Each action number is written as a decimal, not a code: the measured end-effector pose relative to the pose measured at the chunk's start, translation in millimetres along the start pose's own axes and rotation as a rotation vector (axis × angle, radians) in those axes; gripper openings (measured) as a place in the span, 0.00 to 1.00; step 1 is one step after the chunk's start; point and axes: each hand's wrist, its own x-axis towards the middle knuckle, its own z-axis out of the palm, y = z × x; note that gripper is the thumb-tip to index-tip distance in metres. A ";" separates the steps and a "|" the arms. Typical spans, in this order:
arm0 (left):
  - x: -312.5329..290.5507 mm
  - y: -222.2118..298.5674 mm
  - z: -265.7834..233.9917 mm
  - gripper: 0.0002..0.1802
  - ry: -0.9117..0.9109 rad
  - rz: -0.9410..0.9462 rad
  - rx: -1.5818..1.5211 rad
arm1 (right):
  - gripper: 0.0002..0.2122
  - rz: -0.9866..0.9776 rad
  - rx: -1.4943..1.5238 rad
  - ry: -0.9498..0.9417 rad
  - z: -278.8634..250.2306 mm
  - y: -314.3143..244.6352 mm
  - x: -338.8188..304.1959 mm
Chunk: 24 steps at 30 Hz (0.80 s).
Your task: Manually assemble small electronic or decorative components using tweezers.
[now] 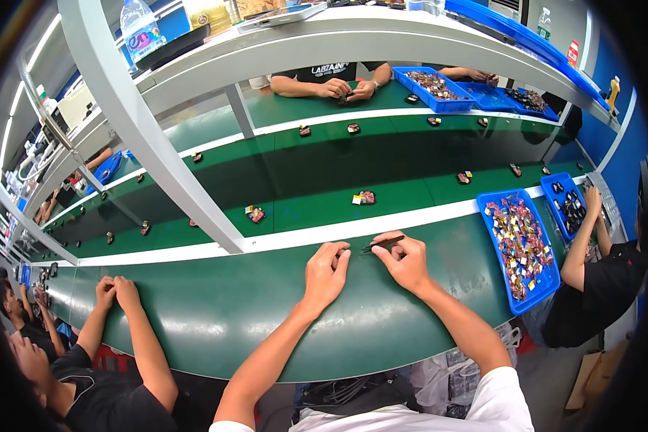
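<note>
Both my hands are over the green work surface, in front of the white rail. Black tweezers are held in my right hand, between thumb and fingers, with their thin tips pointing left. My left hand is closed in a pinch just left of those tips. Whatever sits between its fingertips, if anything, is too small or hidden to make out. A narrow gap separates the two hands. Beyond the rail, a small reddish part with a white label lies on the green conveyor belt.
A blue tray heaped with small colourful parts stands to my right, with a second blue tray of black pieces beyond. Co-workers sit left, right and across the belt. A slanted white post rises front left, and a shelf spans above.
</note>
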 end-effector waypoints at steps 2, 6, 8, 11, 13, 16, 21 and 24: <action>0.5 0.0 1.2 0.09 0.005 -0.003 -0.015 | 0.06 -0.006 0.006 -0.003 -0.6 2.2 -0.7; 0.1 0.9 -1.4 0.08 0.012 -0.002 0.012 | 0.06 -0.005 -0.001 -0.054 -0.9 2.0 -0.2; 1.7 -1.3 -1.0 0.08 0.018 0.000 0.022 | 0.06 -0.016 -0.001 -0.061 0.3 2.5 -0.9; -0.2 -4.0 -2.2 0.08 0.023 -0.004 0.000 | 0.05 0.010 0.013 0.009 5.1 -3.3 0.2; -0.3 -1.4 2.1 0.08 0.031 -0.025 -0.021 | 0.06 0.017 -0.006 -0.012 -0.9 -1.1 -1.4; -0.1 -0.2 4.1 0.08 0.009 -0.058 -0.063 | 0.07 0.025 -0.020 -0.042 -6.2 -0.5 -2.5; 1.4 -8.2 6.3 0.08 0.029 -0.258 -0.255 | 0.06 0.063 -0.037 -0.044 -5.7 1.8 -3.8; 18.7 -20.5 2.5 0.10 0.068 -0.245 -0.183 | 0.05 -0.006 0.039 0.089 -0.2 5.5 -0.6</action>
